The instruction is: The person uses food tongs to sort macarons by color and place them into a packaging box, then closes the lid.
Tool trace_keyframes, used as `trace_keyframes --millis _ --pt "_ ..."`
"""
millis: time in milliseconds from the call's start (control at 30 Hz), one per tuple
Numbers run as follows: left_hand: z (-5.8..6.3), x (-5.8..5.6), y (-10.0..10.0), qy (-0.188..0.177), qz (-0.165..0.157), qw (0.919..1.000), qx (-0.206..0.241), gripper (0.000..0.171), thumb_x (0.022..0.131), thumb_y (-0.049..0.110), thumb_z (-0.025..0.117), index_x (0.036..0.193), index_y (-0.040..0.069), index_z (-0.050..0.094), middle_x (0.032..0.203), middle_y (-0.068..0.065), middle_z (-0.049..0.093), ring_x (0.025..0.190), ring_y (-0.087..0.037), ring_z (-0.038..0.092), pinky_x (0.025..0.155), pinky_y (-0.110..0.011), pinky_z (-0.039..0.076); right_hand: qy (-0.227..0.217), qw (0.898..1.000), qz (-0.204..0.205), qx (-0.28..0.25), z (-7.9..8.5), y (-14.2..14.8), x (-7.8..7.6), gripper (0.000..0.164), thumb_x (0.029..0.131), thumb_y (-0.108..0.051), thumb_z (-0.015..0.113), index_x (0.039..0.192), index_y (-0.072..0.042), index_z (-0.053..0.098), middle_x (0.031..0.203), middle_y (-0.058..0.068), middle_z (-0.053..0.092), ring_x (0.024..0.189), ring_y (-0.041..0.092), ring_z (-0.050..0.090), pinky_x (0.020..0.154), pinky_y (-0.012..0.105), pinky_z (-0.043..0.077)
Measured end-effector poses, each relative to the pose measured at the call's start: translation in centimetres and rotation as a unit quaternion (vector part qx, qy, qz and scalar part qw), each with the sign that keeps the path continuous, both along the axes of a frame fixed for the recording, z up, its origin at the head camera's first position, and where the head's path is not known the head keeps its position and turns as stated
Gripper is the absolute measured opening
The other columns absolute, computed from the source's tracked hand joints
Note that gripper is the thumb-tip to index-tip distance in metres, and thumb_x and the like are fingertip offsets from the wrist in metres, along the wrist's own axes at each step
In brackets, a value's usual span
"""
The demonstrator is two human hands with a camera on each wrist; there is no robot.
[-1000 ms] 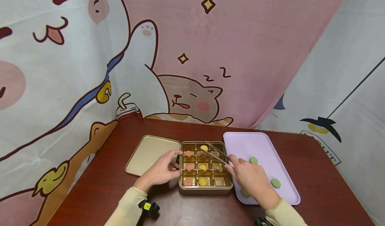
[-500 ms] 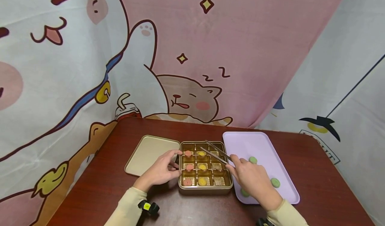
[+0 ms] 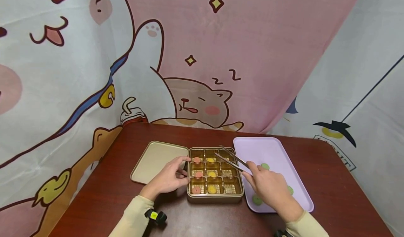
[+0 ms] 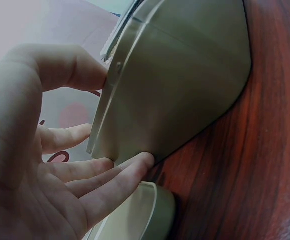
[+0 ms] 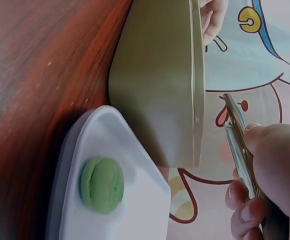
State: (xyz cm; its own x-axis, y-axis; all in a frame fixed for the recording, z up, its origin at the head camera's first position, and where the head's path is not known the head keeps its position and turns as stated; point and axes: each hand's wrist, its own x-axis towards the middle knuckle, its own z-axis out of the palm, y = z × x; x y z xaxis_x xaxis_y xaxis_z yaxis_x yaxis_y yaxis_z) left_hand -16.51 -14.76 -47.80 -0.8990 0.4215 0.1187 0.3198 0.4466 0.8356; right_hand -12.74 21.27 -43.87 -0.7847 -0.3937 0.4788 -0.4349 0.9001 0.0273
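Observation:
A gold tin [image 3: 216, 199] with a compartmented gold liner stands upright on the table. Pink macarons [image 3: 199, 174] fill its left column and yellow macarons [image 3: 212, 174] its middle column, one per compartment. My left hand [image 3: 168, 176] rests against the tin's left side; in the left wrist view its thumb and fingertips touch the outer wall, fingers mostly straight. My right hand [image 3: 270, 188] grips metal tongs [image 3: 229, 162], whose tips are spread apart over the tin's back right part. Nothing shows between the tips. Part of the lilac tray [image 3: 256, 147] lies hidden under the right hand.
Green macarons lie on the tray, one at its near left [image 3: 257, 200], another plain in the right wrist view [image 5: 102, 185]. Left of the tin lies its gold lid [image 3: 160, 158]. A printed cloth [image 3: 268, 54] hangs behind the table [image 3: 176, 216].
One second ago a yellow macaron was at the tongs' tips; half a second ago it lay lower, in the back middle compartment. The tongs have since moved right, away from it. My left hand stays put.

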Motion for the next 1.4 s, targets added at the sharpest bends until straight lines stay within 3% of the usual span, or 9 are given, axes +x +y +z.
trace_keyframes --millis 500,633,967,1167,1400 --pt "0.0 -0.1 0.0 0.001 0.004 1.0000 0.000 0.065 0.084 0.004 0.076 0.144 0.005 0.052 0.140 -0.015 0.057 0.098 -0.022 0.071 0.083 -0.034 0.064 -0.020 0.998 -0.047 -0.031 0.0 4.2 1.0 0.036 0.093 -0.032 0.078 0.117 -0.011 0.062 0.073 0.003 0.065 0.052 0.028 0.062 0.036 0.044 0.042" --pt "0.0 -0.1 0.0 0.004 0.003 1.0000 -0.003 0.065 0.084 0.004 0.077 0.144 0.005 0.052 0.138 -0.016 0.058 0.098 -0.023 0.072 0.082 -0.031 0.064 -0.055 0.995 -0.081 -0.027 0.0 5.2 1.6 0.035 0.096 -0.036 0.074 0.118 -0.013 0.061 0.074 0.003 0.065 0.055 0.025 0.063 0.035 0.045 0.040" --pt "-0.2 0.0 0.1 0.006 -0.005 1.0000 -0.006 0.065 0.083 0.004 0.077 0.143 0.003 0.051 0.137 -0.019 0.059 0.097 -0.026 0.072 0.081 -0.033 0.064 -0.150 0.977 -0.150 -0.020 -0.8 7.9 2.6 0.038 0.102 -0.040 0.066 0.122 -0.008 0.059 0.079 0.008 0.066 0.058 0.026 0.062 0.040 0.048 0.044" --pt "-0.2 0.0 0.1 0.009 -0.005 0.9999 -0.005 0.065 0.083 0.003 0.076 0.143 0.002 0.052 0.136 -0.020 0.059 0.096 -0.025 0.072 0.080 -0.032 0.064 -0.217 0.958 -0.185 -0.010 -0.9 9.3 2.6 0.041 0.102 -0.040 0.066 0.121 -0.005 0.058 0.076 0.006 0.062 0.059 0.021 0.055 0.043 0.044 0.045" --pt "-0.1 0.0 0.0 0.011 0.002 0.9998 -0.015 0.067 0.083 0.006 0.078 0.144 0.004 0.052 0.136 -0.017 0.059 0.097 -0.022 0.071 0.081 -0.035 0.064 -0.241 0.950 -0.197 -0.007 -1.1 10.6 3.0 0.042 0.103 -0.042 0.064 0.120 -0.004 0.060 0.080 0.007 0.064 0.063 0.022 0.056 0.046 0.048 0.047"
